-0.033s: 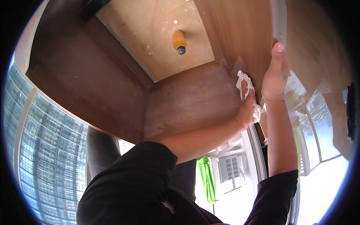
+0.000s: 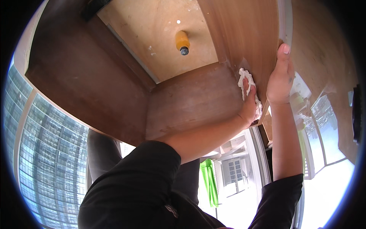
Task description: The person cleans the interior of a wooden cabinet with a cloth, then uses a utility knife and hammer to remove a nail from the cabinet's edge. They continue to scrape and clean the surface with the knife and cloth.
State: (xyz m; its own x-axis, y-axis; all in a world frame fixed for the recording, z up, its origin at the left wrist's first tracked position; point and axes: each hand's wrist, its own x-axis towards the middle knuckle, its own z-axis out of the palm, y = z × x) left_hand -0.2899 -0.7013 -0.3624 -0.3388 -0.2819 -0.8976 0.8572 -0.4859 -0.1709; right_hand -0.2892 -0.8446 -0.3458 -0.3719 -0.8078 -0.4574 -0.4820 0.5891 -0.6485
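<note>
Apparently to keep it pressed inward, the left hand (image 2: 249, 105) has crumpled white tissue (image 2: 244, 72) in its grip against the wooden side panel (image 2: 244, 30). The right hand (image 2: 280, 82), fingers hidden, grip unclear, perhaps steadies the panel's edge.

left forearm (image 2: 209, 138) reaching rightward, left grip (image 2: 249, 107) partly covered, right forearm (image 2: 286, 145) upright, right grip (image 2: 280, 84) higher

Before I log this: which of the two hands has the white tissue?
The left hand, on the inner side of the right-hand wooden panel, holds the crumpled white tissue; the right hand, at that panel's edge, shows none.
</note>
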